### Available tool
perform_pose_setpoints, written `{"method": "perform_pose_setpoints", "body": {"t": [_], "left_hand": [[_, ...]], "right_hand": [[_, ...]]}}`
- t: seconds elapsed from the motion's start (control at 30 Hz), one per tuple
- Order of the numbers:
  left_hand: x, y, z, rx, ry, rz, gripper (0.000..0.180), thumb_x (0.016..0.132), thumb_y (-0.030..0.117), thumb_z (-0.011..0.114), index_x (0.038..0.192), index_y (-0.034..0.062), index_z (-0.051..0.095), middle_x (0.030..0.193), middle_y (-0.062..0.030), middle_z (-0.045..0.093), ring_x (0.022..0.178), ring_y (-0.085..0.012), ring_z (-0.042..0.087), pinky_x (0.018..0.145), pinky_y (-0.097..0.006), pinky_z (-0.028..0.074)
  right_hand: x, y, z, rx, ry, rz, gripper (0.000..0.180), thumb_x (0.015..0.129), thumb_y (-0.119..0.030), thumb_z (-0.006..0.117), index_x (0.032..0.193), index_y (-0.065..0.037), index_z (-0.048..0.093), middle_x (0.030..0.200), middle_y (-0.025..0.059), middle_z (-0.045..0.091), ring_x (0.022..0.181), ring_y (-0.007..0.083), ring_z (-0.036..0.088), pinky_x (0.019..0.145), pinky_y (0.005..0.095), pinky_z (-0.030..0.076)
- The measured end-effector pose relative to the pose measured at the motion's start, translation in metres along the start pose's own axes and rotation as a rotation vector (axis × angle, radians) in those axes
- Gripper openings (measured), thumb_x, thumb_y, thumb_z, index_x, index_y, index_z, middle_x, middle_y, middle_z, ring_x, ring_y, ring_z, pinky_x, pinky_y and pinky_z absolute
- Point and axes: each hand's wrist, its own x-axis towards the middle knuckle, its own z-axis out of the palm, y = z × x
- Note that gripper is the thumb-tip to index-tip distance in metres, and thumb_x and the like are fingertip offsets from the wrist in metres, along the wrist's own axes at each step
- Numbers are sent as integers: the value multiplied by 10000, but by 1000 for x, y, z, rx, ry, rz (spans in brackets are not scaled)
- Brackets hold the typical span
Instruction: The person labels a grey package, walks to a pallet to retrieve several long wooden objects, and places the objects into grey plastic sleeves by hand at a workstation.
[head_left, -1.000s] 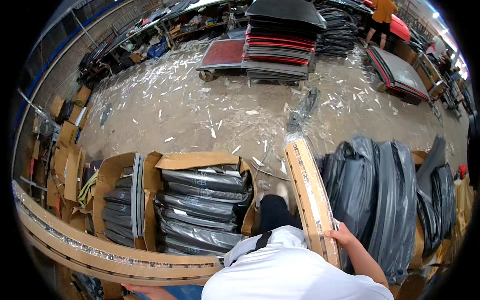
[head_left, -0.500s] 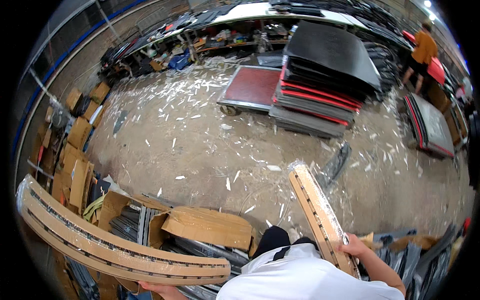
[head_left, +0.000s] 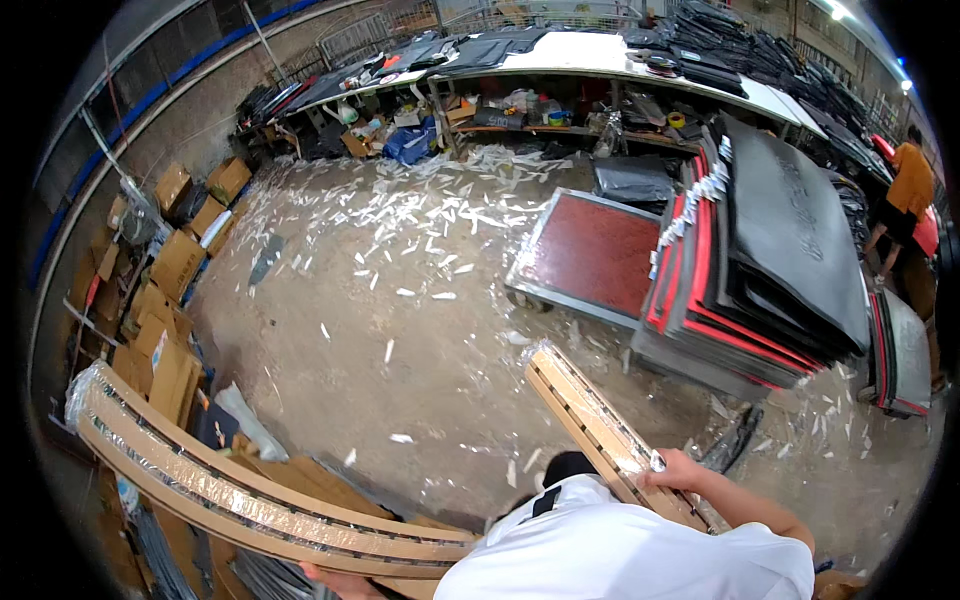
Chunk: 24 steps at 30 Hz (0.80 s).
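My left hand [head_left: 338, 581] grips the underside of a long tan bundle [head_left: 250, 510], which reaches out to the far left. It looks like flat cardboard-coloured strips with dark slots, wrapped in clear shiny film. Most of that hand's fingers are hidden beneath the bundle. On the other side, my right hand [head_left: 676, 470] is wrapped round a second tan bundle [head_left: 585, 410] of the same look. This one slants forward and left from beside my body, its near end hidden behind my arm and white shirt.
A low cart [head_left: 590, 255] with a red-brown top stands ahead, beside a tall stack of black, grey and red mats [head_left: 790, 250]. White scraps [head_left: 440, 215] litter the floor. Cardboard boxes [head_left: 178, 262] line the left; a long worktable [head_left: 575, 55] spans the back. A person [head_left: 908, 185] stands far right.
The view has turned left and moved forward, so the cart and mat stack appear nearer and further right. Both bundles stay in my hands, and the right one points further left.
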Motion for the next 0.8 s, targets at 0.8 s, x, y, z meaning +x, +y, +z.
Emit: {"method": "perform_pose_setpoints", "body": {"t": [0.8], "left_hand": [[543, -258, 484, -26, -131, -123, 579, 876, 441, 384, 1253, 7, 320, 1164, -144, 445, 1007, -245, 502, 810, -369, 448]], "right_hand": [[531, -346, -226, 400, 156, 33, 512, 611, -432, 698, 909, -27, 600, 731, 89, 615, 643, 169, 577, 610, 286, 451]]}}
